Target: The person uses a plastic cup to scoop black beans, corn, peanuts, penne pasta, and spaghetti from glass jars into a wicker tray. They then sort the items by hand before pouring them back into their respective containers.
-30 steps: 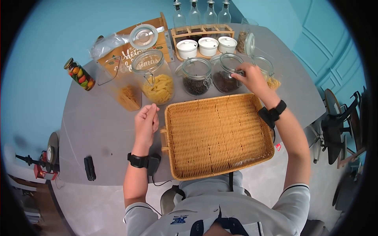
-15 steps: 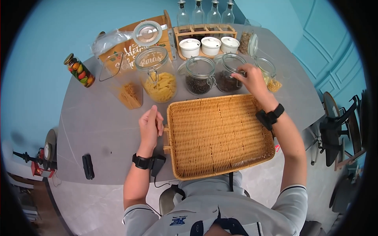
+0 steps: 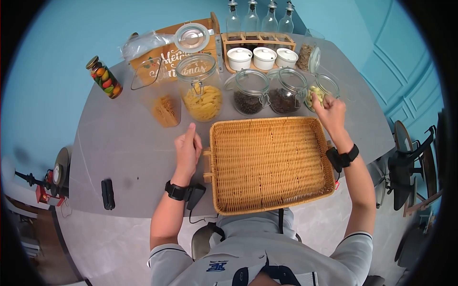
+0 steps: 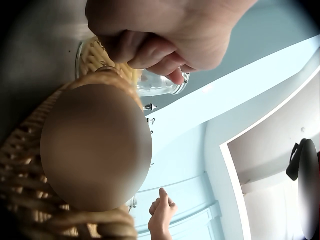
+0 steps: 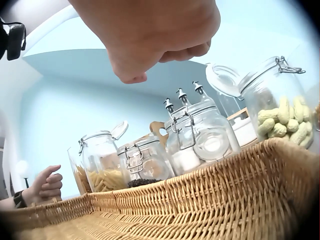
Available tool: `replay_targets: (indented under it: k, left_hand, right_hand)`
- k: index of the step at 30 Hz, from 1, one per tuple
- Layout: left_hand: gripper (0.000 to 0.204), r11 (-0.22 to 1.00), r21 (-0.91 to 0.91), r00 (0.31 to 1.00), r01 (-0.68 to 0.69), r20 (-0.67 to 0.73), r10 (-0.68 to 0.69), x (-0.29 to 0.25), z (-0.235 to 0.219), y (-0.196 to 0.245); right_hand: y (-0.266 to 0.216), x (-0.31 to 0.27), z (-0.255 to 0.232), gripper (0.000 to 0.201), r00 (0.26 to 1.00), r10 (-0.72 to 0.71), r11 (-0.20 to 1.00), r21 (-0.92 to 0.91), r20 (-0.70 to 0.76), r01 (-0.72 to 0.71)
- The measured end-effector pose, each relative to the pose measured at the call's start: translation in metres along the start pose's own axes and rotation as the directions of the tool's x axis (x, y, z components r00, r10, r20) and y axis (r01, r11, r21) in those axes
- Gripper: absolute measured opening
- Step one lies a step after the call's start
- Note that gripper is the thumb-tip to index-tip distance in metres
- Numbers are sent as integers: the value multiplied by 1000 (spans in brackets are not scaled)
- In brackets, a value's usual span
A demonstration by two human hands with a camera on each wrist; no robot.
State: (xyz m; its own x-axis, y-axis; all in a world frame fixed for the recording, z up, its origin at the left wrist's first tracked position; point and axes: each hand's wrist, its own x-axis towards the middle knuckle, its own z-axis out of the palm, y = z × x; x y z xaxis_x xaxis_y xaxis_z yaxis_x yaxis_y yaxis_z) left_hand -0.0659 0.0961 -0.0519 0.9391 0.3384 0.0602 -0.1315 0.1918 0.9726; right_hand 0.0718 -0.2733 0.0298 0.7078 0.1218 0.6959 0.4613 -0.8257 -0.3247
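In the head view my right hand (image 3: 331, 114) has its fingers curled and its thumb raised, in front of the open glass jar of peanuts (image 5: 285, 122). Nothing shows in that hand. My left hand (image 3: 189, 148), fingers curled and thumb extended, is beside the left handle of a wicker basket (image 3: 272, 164), holding nothing visible. Behind the basket stand a jar of dark contents (image 3: 285, 101), a jar of small black grains (image 3: 248, 103), a jar of penne pasta (image 3: 202, 104) and a clear container of thin brown sticks (image 3: 166, 112).
Farther back are white lidded pots (image 3: 239, 59) and glass bottles (image 3: 251, 21) in a wooden rack, plus a wooden crate (image 3: 143, 58). A jar of colourful contents (image 3: 105, 78) stands far left; a black object (image 3: 108, 194) lies near the front edge.
My right hand has moved right, from the jar of dark contents to the peanut jar, and its fingers have curled in. My left hand stays beside the basket. The head view has shifted slightly.
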Motion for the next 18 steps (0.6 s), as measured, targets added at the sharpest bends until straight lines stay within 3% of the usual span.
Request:
replay_targets:
  k: [5, 8, 14, 18]
  left_hand:
    - [57, 996, -90, 999, 18, -48, -22, -1, 3, 5]
    - [57, 991, -134, 1000, 7, -28, -11, 1, 2, 4]
    - [53, 992, -126, 1000, 7, 26, -4, 0, 5, 3]
    - [53, 998, -68, 1000, -15, 25, 16, -1, 7, -2]
  right_hand:
    - [22, -21, -3, 47, 986, -115, 990, 97, 121, 103]
    - [22, -26, -7, 42, 987, -110, 986, 137, 119, 93]
    - [18, -33, -26, 36, 974, -173, 981, 115, 146, 157]
    - [24, -44, -49, 37, 969, -141, 988, 98, 205, 123]
